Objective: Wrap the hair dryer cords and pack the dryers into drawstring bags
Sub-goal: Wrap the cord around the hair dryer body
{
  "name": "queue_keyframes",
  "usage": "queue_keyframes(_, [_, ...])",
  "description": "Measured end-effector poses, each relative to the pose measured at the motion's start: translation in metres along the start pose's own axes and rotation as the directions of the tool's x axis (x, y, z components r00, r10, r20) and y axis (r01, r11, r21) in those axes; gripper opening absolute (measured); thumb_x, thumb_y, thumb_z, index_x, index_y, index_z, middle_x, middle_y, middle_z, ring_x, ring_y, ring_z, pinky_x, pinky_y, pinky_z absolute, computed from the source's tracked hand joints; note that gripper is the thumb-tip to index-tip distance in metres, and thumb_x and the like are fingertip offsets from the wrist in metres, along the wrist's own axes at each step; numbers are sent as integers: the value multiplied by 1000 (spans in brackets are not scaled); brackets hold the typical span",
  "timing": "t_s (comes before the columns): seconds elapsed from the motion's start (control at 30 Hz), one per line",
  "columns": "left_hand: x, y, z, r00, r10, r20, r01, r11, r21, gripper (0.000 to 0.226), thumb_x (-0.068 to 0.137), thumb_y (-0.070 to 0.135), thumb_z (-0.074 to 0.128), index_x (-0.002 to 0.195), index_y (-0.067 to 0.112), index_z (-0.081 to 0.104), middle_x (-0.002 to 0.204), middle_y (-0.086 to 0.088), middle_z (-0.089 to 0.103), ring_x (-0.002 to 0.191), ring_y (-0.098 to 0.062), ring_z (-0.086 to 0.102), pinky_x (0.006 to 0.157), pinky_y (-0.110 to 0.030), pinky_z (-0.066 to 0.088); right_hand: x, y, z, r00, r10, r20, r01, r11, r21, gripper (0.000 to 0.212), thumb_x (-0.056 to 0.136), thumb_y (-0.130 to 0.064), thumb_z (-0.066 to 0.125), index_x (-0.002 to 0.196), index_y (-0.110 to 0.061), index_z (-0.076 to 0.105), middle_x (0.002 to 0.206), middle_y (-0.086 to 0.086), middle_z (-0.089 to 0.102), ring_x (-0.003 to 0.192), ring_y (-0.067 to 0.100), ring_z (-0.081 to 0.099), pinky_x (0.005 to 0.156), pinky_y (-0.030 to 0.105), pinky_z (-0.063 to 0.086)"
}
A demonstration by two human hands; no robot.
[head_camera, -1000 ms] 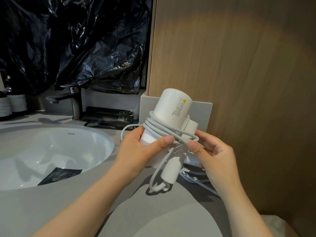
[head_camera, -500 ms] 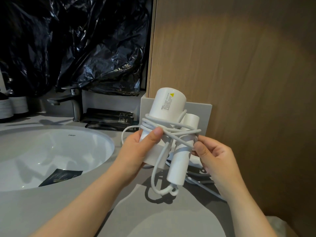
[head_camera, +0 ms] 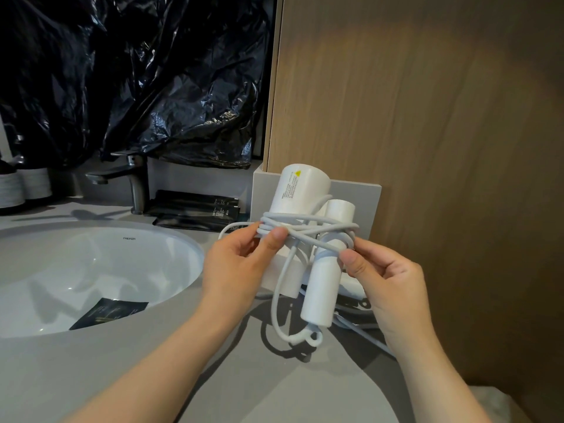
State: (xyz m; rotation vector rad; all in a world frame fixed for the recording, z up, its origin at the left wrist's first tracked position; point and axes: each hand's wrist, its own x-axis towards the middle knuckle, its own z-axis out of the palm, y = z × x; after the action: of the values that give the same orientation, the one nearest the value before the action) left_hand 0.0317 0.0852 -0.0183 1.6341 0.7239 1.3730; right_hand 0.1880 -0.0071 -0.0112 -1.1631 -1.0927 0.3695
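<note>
Head view, centre of the frame: a white plastic hair dryer (head_camera: 300, 203) is held above the grey countertop (head_camera: 91, 361), barrel up, so its pale grey cord (head_camera: 308, 228) can be looped around barrel and folded handle. Left hand (head_camera: 238, 270) grasps the barrel, thumb pinning coils; right hand (head_camera: 387, 285) pinches the cord against the handle.

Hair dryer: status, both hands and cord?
Left hand pins cord coils against hair dryer body. Right hand pinches cord at folded handle. No bag in view. Loose loop dangles below.
</note>
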Motion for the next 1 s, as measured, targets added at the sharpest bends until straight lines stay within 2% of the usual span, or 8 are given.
queue_keyframes(0.13, [-9, 1, 5, 991, -6, 131, -10, 993, 120, 53, 68, 63, 55, 112, 34, 62, 82, 17, 67, 70, 9, 59, 59, -5, 42, 0, 0, -2, 1000, 7, -16, -6, 1000, 6, 25, 69, -34, 68, 93, -35, 71, 88, -19, 75, 87, 1, 69, 67, 9, 52])
queue_keyframes(0.27, [-9, -6, 7, 981, -76, 179, 33, 973, 228, 71, 57, 53, 84, 119, 45, 48, 102, 26, 65, 89, 13, 60, 68, -9, 49, -1, -1, -2, 1000, 19, -18, -18, 1000, 1, 25, 66, -33, 70, 91, -34, 71, 84, -19, 75, 85, 0, 70, 63, 9, 51])
queue_keyframes(0.4, [-5, -2, 6, 981, -117, 155, 119, 993, -5, 41, 72, 25, 80, 110, 25, 64, 90, 10, 73, 78, -2, 69, 60, -13, 52, -3, -7, -3, 1000, 14, 14, -14, 999, 32, 29, 63, -29, 71, 93, -30, 71, 82, -16, 76, 77, 0, 70, 59, 7, 50])
queue_keyframes(0.5, [-2, 1, 4, 974, -140, 178, 169, 972, -163, 24, 82, 21, 70, 105, 13, 67, 81, 5, 74, 71, -7, 69, 58, -15, 51, -5, -11, -4, 998, 24, 56, -27, 998, 53, 38, 64, -35, 70, 101, -28, 71, 82, -10, 76, 51, 7, 58, 44, 13, 44])
queue_keyframes(0.63, [-2, 2, 3, 951, -166, 263, 229, 946, -232, 38, 78, 36, 65, 107, 11, 66, 88, 2, 74, 77, -9, 69, 63, -19, 52, -3, -9, -6, 997, 46, 59, -52, 993, 106, 28, 69, -36, 67, 96, -33, 75, 87, -2, 75, 55, 25, 49, 42, 21, 42])
queue_keyframes(0.77, [0, -3, 2, 914, -158, 375, 252, 943, -217, 56, 80, 49, 68, 121, 12, 59, 109, -6, 72, 96, -17, 70, 75, -28, 56, -3, -8, -7, 997, 67, 50, -72, 991, 112, 15, 71, -35, 66, 78, -36, 79, 82, 2, 74, 53, 24, 48, 46, 19, 44])
queue_keyframes(0.9, [-2, -7, 0, 904, -195, 381, 259, 958, -124, 116, 32, 76, 81, 129, 21, 49, 117, 0, 68, 106, -19, 67, 93, -42, 53, -4, -8, -5, 995, 77, 61, -83, 991, 101, 13, 70, -35, 66, 73, -35, 79, 74, -3, 73, 51, 21, 46, 45, 21, 43])
queue_keyframes(1.0, [-1, -10, 0, 904, -215, 370, 273, 956, -110, 112, 29, 68, 85, 126, 24, 49, 114, -1, 69, 101, -18, 68, 90, -41, 54, -4, -6, -5, 992, 90, 83, -96, 992, 77, 13, 69, -36, 67, 75, -38, 79, 73, -1, 71, 52, 19, 50, 46, 21, 46])
